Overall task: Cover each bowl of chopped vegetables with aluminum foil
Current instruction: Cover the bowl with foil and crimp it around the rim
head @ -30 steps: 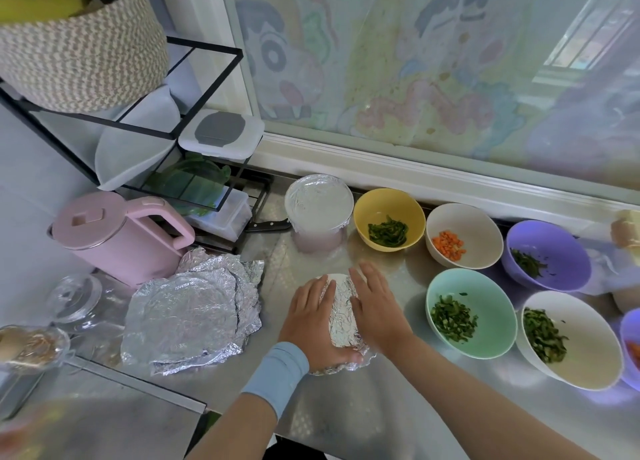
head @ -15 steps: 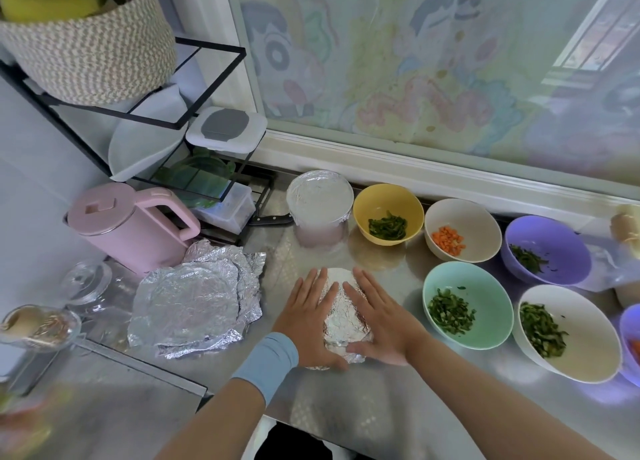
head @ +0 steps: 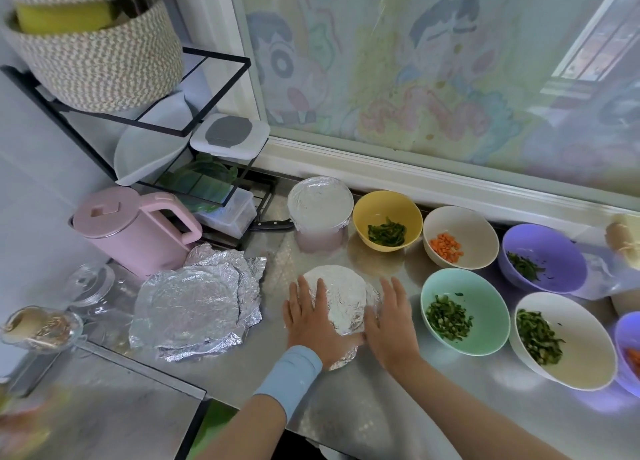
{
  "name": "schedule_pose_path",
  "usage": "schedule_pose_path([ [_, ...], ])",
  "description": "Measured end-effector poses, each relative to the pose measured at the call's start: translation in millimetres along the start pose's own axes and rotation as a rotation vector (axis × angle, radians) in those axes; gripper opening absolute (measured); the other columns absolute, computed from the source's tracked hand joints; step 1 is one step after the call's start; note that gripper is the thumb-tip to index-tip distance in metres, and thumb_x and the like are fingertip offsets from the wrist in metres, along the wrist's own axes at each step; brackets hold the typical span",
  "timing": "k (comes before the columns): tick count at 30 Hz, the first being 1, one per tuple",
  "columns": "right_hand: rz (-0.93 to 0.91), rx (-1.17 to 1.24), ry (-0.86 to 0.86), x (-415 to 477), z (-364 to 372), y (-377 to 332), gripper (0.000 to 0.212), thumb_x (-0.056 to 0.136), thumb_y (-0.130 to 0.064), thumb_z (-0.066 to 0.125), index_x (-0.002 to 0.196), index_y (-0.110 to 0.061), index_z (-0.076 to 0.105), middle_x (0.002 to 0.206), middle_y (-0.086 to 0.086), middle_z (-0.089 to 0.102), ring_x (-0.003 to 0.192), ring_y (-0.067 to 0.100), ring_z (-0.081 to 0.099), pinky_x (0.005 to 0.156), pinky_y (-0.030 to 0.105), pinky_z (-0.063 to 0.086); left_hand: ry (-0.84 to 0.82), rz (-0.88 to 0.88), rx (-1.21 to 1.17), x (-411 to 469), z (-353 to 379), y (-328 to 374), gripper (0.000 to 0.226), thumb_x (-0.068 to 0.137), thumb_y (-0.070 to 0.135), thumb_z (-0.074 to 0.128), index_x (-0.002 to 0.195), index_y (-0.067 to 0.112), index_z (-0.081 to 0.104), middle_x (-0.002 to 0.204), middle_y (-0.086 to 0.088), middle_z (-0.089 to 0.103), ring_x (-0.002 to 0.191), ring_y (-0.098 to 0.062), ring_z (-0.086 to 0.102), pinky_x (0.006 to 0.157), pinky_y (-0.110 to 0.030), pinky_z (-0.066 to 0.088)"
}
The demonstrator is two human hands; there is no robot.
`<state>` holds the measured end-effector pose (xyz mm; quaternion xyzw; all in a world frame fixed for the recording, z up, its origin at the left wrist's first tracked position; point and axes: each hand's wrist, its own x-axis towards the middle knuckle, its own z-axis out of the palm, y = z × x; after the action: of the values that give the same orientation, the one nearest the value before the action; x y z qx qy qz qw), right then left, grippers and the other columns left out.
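Observation:
A bowl wrapped in aluminum foil (head: 343,297) sits on the steel counter in front of me. My left hand (head: 311,317) lies flat on its left side with straight fingers, pressing the foil down. My right hand (head: 391,317) rests flat against its right edge, fingers spread. Behind it stands a second foil-covered bowl (head: 320,203). Open bowls of chopped vegetables stand to the right: yellow (head: 388,217), cream with carrot (head: 460,236), purple (head: 543,257), mint green (head: 464,310) and white (head: 561,338). A stack of crumpled foil sheets (head: 197,300) lies to the left.
A pink kettle (head: 135,231) and a glass lid (head: 90,283) stand left of the foil stack. A black wire rack (head: 194,130) holding containers and a woven basket (head: 97,54) occupies the back left corner. Another purple bowl (head: 630,348) shows at the right edge.
My hands have spread apart from the top of the foil towards the bowl's sides, smoothing the foil down. More of the foil top shows between them now.

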<state>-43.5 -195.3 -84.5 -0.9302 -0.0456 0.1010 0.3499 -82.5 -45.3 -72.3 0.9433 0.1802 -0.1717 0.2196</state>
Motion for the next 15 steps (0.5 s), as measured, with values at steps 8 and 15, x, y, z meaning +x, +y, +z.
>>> schedule_pose_path([
  [8, 0.604, 0.614, -0.100, 5.7, 8.2, -22.7, 0.068, 0.086, -0.029, 0.056, 0.148, -0.023, 0.028, 0.115, 0.003, 0.054, 0.089, 0.025, 0.063, 0.080, 0.050, 0.058, 0.075, -0.115, -0.601, 37.4, -48.6, -17.1, 0.054, 0.096, 0.022, 0.046, 0.149, 0.028, 0.034, 0.152, 0.002, 0.039, 0.136, -0.022, 0.040, 0.109, -0.036, 0.031],
  [15, 0.557, 0.531, -0.094, 43.9, -10.2, -23.9, 0.066, 0.087, -0.010, 0.054, 0.148, -0.019, 0.031, 0.101, 0.011, 0.062, 0.077, 0.020, 0.061, 0.070, 0.032, 0.052, 0.034, -0.122, -0.230, 43.7, -48.9, -34.5, 0.023, 0.095, 0.029, 0.041, 0.108, 0.015, 0.054, 0.103, -0.007, 0.061, 0.092, -0.026, 0.056, 0.077, -0.034, 0.044],
])
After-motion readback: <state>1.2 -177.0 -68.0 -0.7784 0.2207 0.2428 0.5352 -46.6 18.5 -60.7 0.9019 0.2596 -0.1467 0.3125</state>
